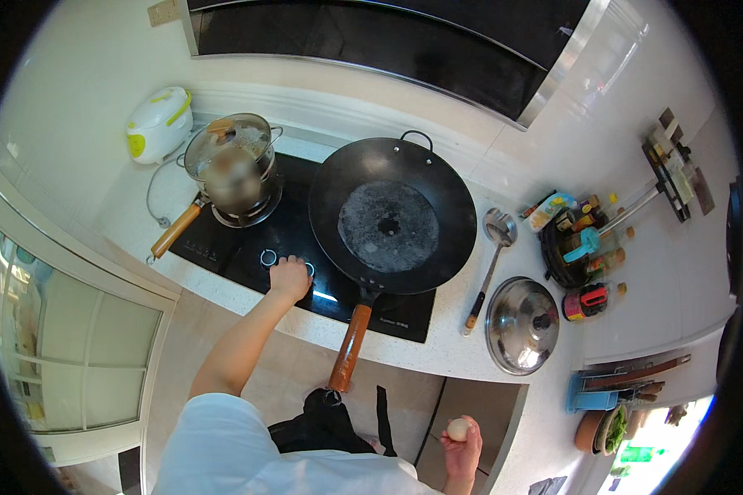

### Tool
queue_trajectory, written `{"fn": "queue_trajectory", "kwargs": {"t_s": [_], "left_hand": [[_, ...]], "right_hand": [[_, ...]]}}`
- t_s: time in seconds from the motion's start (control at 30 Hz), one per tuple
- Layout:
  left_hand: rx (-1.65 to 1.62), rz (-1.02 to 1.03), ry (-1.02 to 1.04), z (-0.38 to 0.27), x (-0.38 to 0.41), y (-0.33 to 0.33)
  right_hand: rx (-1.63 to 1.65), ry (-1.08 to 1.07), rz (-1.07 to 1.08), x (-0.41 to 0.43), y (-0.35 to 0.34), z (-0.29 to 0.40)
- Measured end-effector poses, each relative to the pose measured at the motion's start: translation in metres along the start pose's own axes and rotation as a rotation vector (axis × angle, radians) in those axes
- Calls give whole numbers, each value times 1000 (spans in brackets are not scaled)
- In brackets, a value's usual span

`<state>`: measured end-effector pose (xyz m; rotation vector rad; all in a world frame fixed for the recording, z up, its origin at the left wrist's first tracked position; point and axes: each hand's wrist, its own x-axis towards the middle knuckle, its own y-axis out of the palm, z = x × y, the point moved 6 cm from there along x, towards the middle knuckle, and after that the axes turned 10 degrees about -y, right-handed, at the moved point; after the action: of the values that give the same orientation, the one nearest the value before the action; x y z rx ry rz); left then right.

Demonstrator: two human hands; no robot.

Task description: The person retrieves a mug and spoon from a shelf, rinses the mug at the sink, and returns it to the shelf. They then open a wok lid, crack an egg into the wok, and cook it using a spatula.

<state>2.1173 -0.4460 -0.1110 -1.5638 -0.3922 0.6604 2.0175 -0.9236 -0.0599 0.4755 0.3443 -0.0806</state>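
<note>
My left hand [290, 279] has its fingers on the right-hand control knob [310, 269] of a black glass gas cooktop [235, 255]. The other knob [268, 258] is beside it, untouched. In front of me a large black wok [457, 223] with a wooden handle [350, 348] sits over the right burner. Shallow, clear-looking liquid with pale specks or bubbles [371, 229] covers its bottom. Low at the right, my right hand [462, 455] holds a pale whole egg [458, 429], away from the wok.
A glass-lidded pot [266, 167] with a wooden-handled pan handle [176, 232] occupies the left burner. Behind it stands a white-green rice cooker [159, 127]. Right of the wok lie a ladle [494, 266] and a domed metal lid [520, 328], near seasoning bottles [600, 263].
</note>
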Motion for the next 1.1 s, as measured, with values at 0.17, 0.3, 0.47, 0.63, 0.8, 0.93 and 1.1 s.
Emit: {"fn": "queue_trajectory", "kwargs": {"t_s": [0.17,0.3,0.47,0.63,0.8,0.93,1.1], "left_hand": [[-75,-87,-12,6,2,5],[-125,-169,-127,9,-2,4],[-205,67,-368,8,-5,9],[-231,89,-359,15,-15,-2],[-785,-152,129,-20,-78,-110],[-914,8,776,-110,-203,-167],[-428,332,1165,-191,-297,-93]], "right_hand": [[-34,25,-39,-6,1,-17],[-50,23,-46,-8,9,-17],[-132,-4,-14,-6,11,-19],[-78,50,31,-6,10,-23],[-200,-39,8,-10,-1,-17],[-258,-38,45,-13,12,-14],[-310,-191,138,-18,32,-3]]}}
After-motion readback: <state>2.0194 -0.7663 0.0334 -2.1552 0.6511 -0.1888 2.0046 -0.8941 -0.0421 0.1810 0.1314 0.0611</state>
